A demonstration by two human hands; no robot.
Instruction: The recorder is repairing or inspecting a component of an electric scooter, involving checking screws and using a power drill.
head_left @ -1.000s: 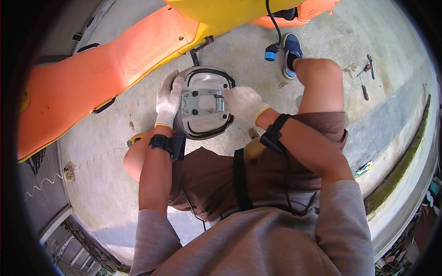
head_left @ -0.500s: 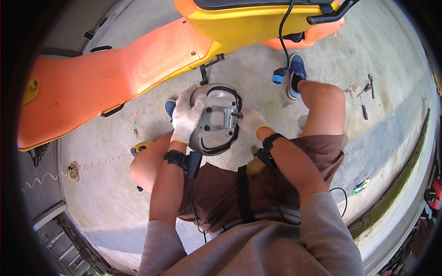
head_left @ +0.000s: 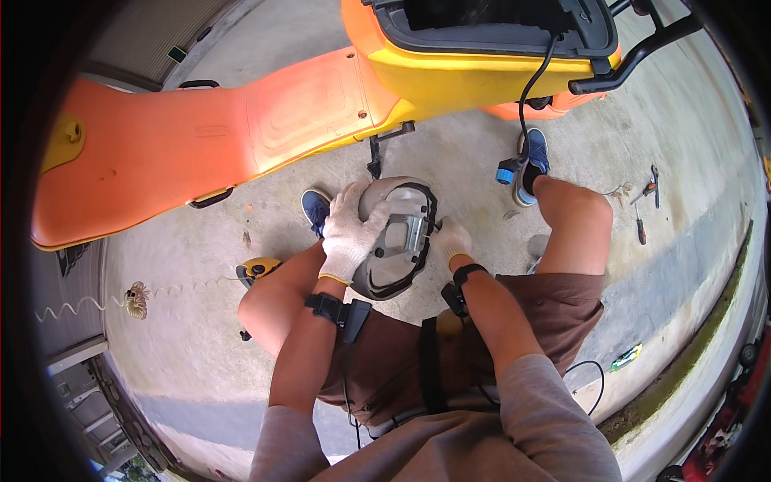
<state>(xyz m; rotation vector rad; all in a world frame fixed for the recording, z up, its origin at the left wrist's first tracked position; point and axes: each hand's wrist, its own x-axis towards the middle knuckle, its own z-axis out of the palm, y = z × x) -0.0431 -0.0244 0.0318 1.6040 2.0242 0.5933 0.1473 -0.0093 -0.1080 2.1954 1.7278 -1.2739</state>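
An upturned scooter seat (head_left: 399, 271) is held between my knees, its pale underside facing up. It is grey with a dark edge, and a shiny metal bracket (head_left: 416, 234) is fixed across its middle among several black rubber pads. My left hand (head_left: 353, 229), in a white knitted glove, grips the seat's left side with the thumb over the rim. At the bracket's right end is my gloved right hand (head_left: 451, 241), its fingers closed together. What they pinch there is too small to make out.
Ahead stands an orange and yellow scooter (head_left: 305, 112) with a black open compartment (head_left: 498, 24). A black cable with a blue-ended connector (head_left: 506, 175) hangs down from it. A screwdriver (head_left: 641, 231) and other tools lie on the right floor. A yellow-black object (head_left: 257, 267) sits beside my left knee.
The view has shifted, so the scooter's compartment shows more and the seat appears lower. Both hands keep their places on the seat and at the bracket.
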